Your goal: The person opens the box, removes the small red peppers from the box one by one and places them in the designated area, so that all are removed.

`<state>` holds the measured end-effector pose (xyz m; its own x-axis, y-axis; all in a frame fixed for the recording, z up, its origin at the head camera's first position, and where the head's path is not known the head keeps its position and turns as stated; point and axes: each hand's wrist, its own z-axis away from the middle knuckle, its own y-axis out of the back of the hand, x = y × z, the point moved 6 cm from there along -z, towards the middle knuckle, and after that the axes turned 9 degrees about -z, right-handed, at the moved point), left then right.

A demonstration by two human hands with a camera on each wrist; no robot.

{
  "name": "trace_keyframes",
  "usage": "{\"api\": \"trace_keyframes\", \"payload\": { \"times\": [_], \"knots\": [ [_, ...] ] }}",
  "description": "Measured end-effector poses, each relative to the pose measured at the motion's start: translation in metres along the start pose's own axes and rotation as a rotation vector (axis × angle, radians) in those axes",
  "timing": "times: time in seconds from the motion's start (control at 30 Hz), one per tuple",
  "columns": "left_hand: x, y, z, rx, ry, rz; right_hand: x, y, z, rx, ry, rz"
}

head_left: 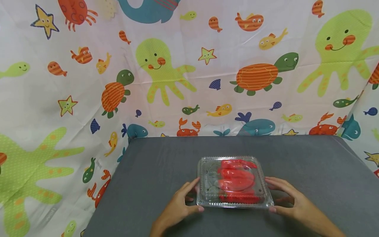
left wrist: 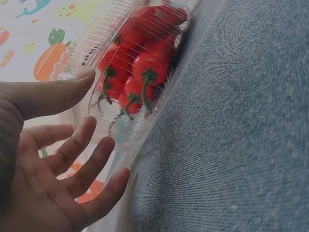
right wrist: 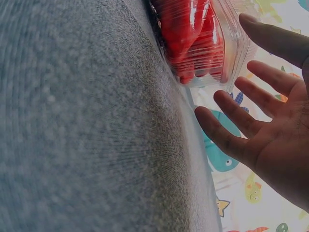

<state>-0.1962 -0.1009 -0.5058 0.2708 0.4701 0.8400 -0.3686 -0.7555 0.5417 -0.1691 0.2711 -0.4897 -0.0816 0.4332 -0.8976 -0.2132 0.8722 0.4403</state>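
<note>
On the grey table a clear plastic clamshell box [head_left: 209, 181] lies flat with its lid down. Several red peppers [head_left: 237, 180] show through the lid, and their green stems [left wrist: 147, 89] point toward the left side. My left hand [head_left: 179, 204] is at the box's left side, fingers spread and slightly bent, thumb near the front left corner. At the opposite side, my right hand [head_left: 291, 200] has its fingers extended and its thumb close to the front right corner. Both wrist views show the fingers loosely spread beside the box, not wrapped around it; light fingertip contact is uncertain.
The grey cloth-covered table [head_left: 160, 164] extends around the box on every side. Behind it and along the left and right hangs a white curtain [head_left: 204, 115] printed with sea animals.
</note>
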Motion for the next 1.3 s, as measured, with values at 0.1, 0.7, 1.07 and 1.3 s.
{"api": "trace_keyframes", "payload": {
  "times": [0.1, 0.7, 1.07, 1.3],
  "knots": [
    [-0.0002, 0.0016, 0.0001, -0.015, -0.016, 0.022, -0.0002, -0.0003, 0.0002, -0.002, 0.014, 0.007],
    [-0.0011, 0.0022, 0.0004, -0.044, -0.05, 0.077, 0.0042, 0.0009, -0.0019, -0.049, 0.06, -0.062],
    [-0.0004, 0.0029, 0.0007, -0.036, -0.052, 0.105, 0.0063, 0.0019, 0.0011, -0.023, 0.05, -0.004],
    [0.0004, 0.003, 0.001, -0.03, -0.05, 0.108, 0.0055, 0.003, 0.0025, 0.017, 0.014, 0.022]
  ]
}}
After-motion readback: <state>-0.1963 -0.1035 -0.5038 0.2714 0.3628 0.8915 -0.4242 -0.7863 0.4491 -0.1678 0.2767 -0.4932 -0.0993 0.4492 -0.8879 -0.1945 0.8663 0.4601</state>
